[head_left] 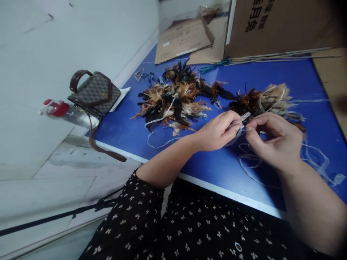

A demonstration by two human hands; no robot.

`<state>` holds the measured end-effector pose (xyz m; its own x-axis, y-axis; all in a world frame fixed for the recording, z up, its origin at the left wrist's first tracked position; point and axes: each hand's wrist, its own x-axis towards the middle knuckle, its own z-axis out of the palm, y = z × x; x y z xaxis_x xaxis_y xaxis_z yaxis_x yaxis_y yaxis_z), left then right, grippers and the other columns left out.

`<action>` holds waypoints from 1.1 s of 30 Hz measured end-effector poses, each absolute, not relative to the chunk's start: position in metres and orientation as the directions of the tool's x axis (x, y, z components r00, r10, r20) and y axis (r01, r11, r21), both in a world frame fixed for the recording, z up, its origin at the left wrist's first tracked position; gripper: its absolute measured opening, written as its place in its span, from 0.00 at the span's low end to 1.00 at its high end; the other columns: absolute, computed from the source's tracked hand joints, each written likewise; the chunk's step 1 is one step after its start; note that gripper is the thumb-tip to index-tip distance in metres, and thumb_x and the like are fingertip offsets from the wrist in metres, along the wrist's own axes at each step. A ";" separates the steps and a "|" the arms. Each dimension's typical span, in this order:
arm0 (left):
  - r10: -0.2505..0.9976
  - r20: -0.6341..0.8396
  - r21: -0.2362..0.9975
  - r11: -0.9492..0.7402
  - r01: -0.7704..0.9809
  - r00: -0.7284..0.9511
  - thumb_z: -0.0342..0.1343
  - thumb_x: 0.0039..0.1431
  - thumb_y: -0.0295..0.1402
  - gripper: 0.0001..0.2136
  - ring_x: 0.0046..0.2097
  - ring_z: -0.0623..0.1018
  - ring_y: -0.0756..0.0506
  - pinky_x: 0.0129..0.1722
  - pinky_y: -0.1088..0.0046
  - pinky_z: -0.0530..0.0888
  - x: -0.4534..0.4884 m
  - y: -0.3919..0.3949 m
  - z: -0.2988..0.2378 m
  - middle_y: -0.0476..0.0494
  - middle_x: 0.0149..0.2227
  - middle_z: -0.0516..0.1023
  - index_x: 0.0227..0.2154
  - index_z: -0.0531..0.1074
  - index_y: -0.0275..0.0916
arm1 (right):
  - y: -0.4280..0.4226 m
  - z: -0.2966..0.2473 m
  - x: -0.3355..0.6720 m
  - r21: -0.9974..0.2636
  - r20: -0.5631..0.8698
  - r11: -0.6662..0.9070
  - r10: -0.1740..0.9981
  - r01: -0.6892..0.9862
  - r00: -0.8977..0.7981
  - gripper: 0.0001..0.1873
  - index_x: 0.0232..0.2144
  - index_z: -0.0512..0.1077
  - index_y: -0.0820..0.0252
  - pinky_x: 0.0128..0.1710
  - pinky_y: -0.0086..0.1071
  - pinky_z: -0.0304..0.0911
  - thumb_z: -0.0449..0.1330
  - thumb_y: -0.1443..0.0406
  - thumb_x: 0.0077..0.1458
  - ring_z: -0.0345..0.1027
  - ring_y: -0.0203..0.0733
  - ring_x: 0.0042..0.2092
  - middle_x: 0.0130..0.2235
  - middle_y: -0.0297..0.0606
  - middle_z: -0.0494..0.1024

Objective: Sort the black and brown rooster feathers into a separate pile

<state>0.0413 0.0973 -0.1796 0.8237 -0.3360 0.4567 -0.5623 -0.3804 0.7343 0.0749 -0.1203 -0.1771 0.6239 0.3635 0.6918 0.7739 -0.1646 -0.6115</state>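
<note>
Over the blue table, my left hand is closed, pinching a thin, translucent whitish ribbon between thumb and fingers. Close beside it, my right hand also pinches with thumb and forefinger, at the ribbon near the left fingertips. The exact spot between the right fingertips is hard to make out. Loose loops of the ribbon hang and lie below both hands. Just behind them is a bunch of brown, black and beige feathers, partly hidden by my hands.
A larger pile of feathers lies left of my hands, with ribbon across it. Cardboard pieces, a cardboard box and thin sticks are at the back. A handbag and a plastic bottle stand at the left edge.
</note>
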 end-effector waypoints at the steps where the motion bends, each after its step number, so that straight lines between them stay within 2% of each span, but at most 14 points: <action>1: -0.344 0.452 0.730 -0.388 -0.563 0.823 0.49 0.79 0.39 0.08 0.46 0.77 0.45 0.51 0.64 0.75 0.041 0.098 -0.180 0.41 0.44 0.77 0.45 0.66 0.41 | -0.121 -0.176 0.075 -0.619 0.690 -0.148 0.368 0.772 0.624 0.01 0.40 0.79 0.57 0.33 0.34 0.65 0.67 0.67 0.65 0.73 0.40 0.35 0.38 0.37 0.80; 4: -0.373 0.446 0.716 -0.396 -0.575 0.813 0.48 0.79 0.39 0.08 0.47 0.77 0.45 0.52 0.64 0.75 0.040 0.098 -0.179 0.40 0.46 0.77 0.47 0.66 0.41 | -0.121 -0.173 0.073 -0.607 0.696 -0.114 0.402 0.787 0.595 0.05 0.44 0.82 0.57 0.37 0.35 0.68 0.69 0.67 0.66 0.75 0.41 0.38 0.41 0.39 0.81; 8: -0.375 0.434 0.711 -0.416 -0.567 0.819 0.48 0.79 0.39 0.07 0.48 0.77 0.44 0.52 0.63 0.75 0.039 0.097 -0.179 0.40 0.47 0.78 0.48 0.67 0.41 | -0.120 -0.174 0.072 -0.637 0.661 -0.117 0.425 0.762 0.618 0.01 0.39 0.79 0.57 0.37 0.33 0.67 0.68 0.67 0.66 0.73 0.39 0.37 0.38 0.36 0.80; 13: -0.352 0.435 0.710 -0.431 -0.557 0.828 0.48 0.77 0.36 0.05 0.48 0.77 0.44 0.53 0.62 0.75 0.040 0.097 -0.178 0.39 0.47 0.78 0.46 0.66 0.41 | -0.121 -0.180 0.072 -0.780 0.558 -0.106 0.329 0.617 0.762 0.03 0.36 0.77 0.58 0.30 0.31 0.62 0.68 0.66 0.64 0.68 0.36 0.31 0.34 0.34 0.77; 15: -0.349 0.402 0.724 -0.445 -0.527 0.847 0.49 0.77 0.36 0.06 0.48 0.77 0.44 0.53 0.63 0.75 0.039 0.096 -0.176 0.38 0.47 0.78 0.47 0.67 0.41 | -0.123 -0.179 0.072 -0.807 0.538 -0.079 0.312 0.586 0.783 0.04 0.38 0.78 0.58 0.31 0.31 0.64 0.69 0.64 0.65 0.69 0.37 0.32 0.35 0.36 0.78; 19: -0.340 0.337 0.756 -0.458 -0.468 0.878 0.49 0.76 0.37 0.06 0.50 0.78 0.44 0.54 0.63 0.75 0.036 0.095 -0.169 0.38 0.50 0.78 0.48 0.66 0.42 | -0.124 -0.173 0.072 -0.799 0.541 -0.047 0.376 0.599 0.752 0.09 0.46 0.83 0.56 0.36 0.35 0.69 0.73 0.60 0.66 0.74 0.43 0.40 0.44 0.42 0.80; 23: -0.335 0.294 0.769 -0.473 -0.429 0.896 0.49 0.76 0.39 0.07 0.51 0.78 0.43 0.55 0.62 0.75 0.032 0.095 -0.164 0.38 0.50 0.78 0.48 0.66 0.42 | -0.122 -0.174 0.073 -0.812 0.498 -0.070 0.436 0.580 0.750 0.11 0.41 0.83 0.54 0.40 0.38 0.70 0.76 0.55 0.65 0.74 0.45 0.41 0.42 0.40 0.81; 26: -0.322 0.287 0.769 -0.484 -0.417 0.902 0.48 0.75 0.37 0.05 0.50 0.78 0.44 0.54 0.63 0.75 0.032 0.095 -0.161 0.39 0.49 0.78 0.46 0.64 0.43 | -0.120 -0.180 0.074 -0.889 0.422 -0.008 0.372 0.457 0.827 0.12 0.39 0.83 0.54 0.38 0.36 0.69 0.77 0.54 0.64 0.73 0.44 0.39 0.40 0.39 0.81; 30: -0.310 0.295 0.756 -0.503 -0.419 0.904 0.48 0.74 0.35 0.03 0.47 0.76 0.44 0.52 0.63 0.74 0.034 0.095 -0.160 0.40 0.47 0.77 0.45 0.63 0.43 | -0.120 -0.189 0.076 -0.933 0.349 0.170 0.210 0.317 0.913 0.11 0.40 0.85 0.53 0.30 0.32 0.60 0.79 0.57 0.60 0.65 0.37 0.31 0.37 0.35 0.79; 33: -0.313 0.292 0.745 -0.518 -0.420 0.904 0.48 0.73 0.34 0.03 0.47 0.76 0.44 0.51 0.63 0.74 0.034 0.094 -0.161 0.41 0.46 0.76 0.46 0.63 0.43 | -0.122 -0.190 0.078 -0.930 0.350 0.190 0.206 0.314 0.914 0.14 0.46 0.86 0.52 0.31 0.32 0.62 0.78 0.57 0.60 0.66 0.38 0.32 0.38 0.35 0.79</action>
